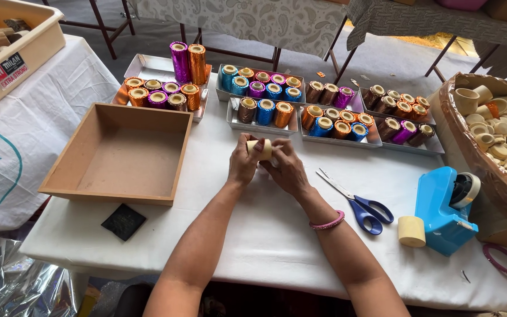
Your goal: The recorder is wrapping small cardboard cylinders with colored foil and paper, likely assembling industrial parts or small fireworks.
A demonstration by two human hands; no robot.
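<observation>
Here we see both hands, left (243, 165) and right (287, 169), closed around a small cream spool (260, 149), held just above the white surface (265, 229) near the trays of foil-wrapped spools (265, 111); a loose grip could, we judge, let it drop and roll toward the scissors (356, 202) or knock a tray; the fingers cover most of the spool, so we cannot tell whether any wrap or tape is on it; the basket (459, 129) at right is cut off.

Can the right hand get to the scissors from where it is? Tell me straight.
Probably yes. The right hand is on the pale tube, with the blue-handled scissors lying just to its right on bare tablecloth, nothing between them. It would have to let go of the tube first.
</observation>
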